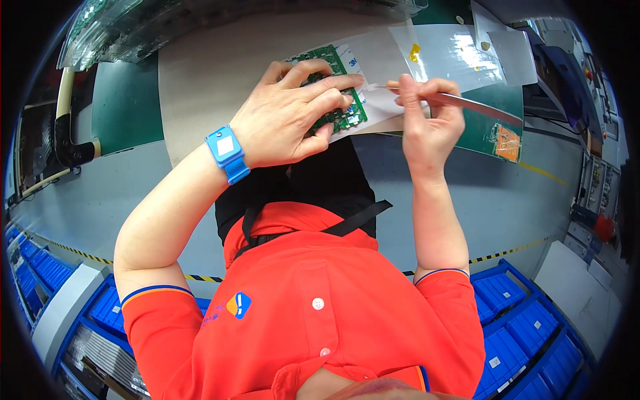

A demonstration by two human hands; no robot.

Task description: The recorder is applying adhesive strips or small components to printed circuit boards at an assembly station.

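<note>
Red polo shirt [287, 287] right up close, filling the lower middle, and beyond it both hands are at work on the tabletop [127, 110]! Left hand [287, 113], blue wrist strap [227, 153] on the forearm side, lies across a green circuit board [338, 61], fingers loosely spread, fingertips on the components. That board sits near the tabletop's front edge, over pale sheeting [213, 73], with a white blue-printed strip [349, 59] along its right side. Over to the right hand [427, 110]: thumb and fingers pinch metal tweezers [460, 101], tips pointing left, just beside the board and the left index fingertip! Farther right, a clear plastic sheet [440, 63] carries a yellow piece [415, 52], and an orange panel [507, 143] lies at the tabletop's corner.

Now the containers! Clear plastic trays [123, 30] crowd the upper left; their contents are too jumbled to tell. Blue bins [500, 293] line a rack at lower right, contents impossible to make out. Lower left, a ribbed grey-white stack [113, 357] sits within a blue rack [87, 313].
</note>
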